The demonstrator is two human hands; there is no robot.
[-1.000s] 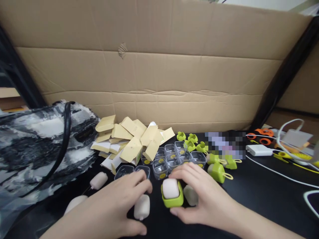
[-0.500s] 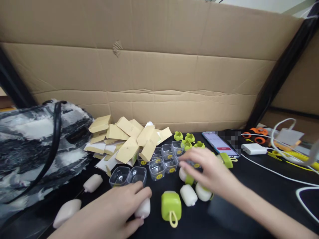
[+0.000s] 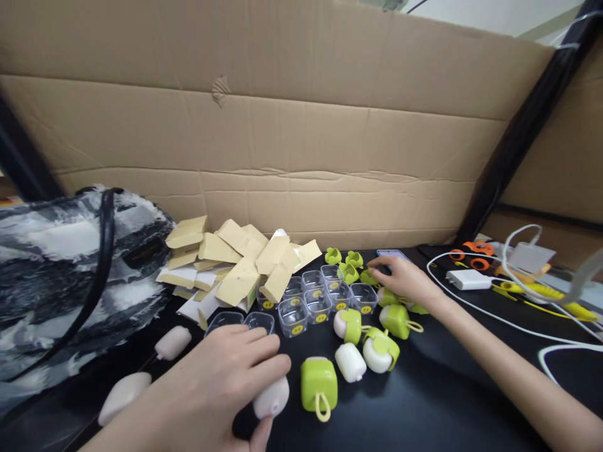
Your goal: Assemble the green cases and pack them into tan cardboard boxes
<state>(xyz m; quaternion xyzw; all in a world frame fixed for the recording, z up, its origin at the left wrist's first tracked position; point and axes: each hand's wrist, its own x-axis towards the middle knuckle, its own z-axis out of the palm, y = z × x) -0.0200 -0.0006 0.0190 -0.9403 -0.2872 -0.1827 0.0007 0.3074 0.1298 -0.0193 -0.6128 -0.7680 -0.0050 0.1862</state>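
"What is the left hand (image 3: 230, 370) doing in the head view?"
"Its fingers are grasping a white capsule (image 3: 272, 397) toward the bench's (image 3: 438, 376) near edge, the thumb pressing from below."
"And the right hand (image 3: 400, 276)?"
"It is hanging by the loose green covers (image 3: 348, 273), nearer the far edge — I cannot tell whether its fingers are gripping one."
"What is sitting between them?"
"A green case (image 3: 319, 386) is standing near the left fingers, its yellow loop (image 3: 323, 408) pointing toward the near edge. A second capsule (image 3: 350, 362), bare and white, is lying just to its right, beside a partly covered capsule (image 3: 379, 351)."
"Farther back?"
"Clear cups (image 3: 293, 317) are standing mid-bench, beige cartons (image 3: 240, 279) are heaping behind them — and a white charger (image 3: 468, 280) is lying toward the far right corner."
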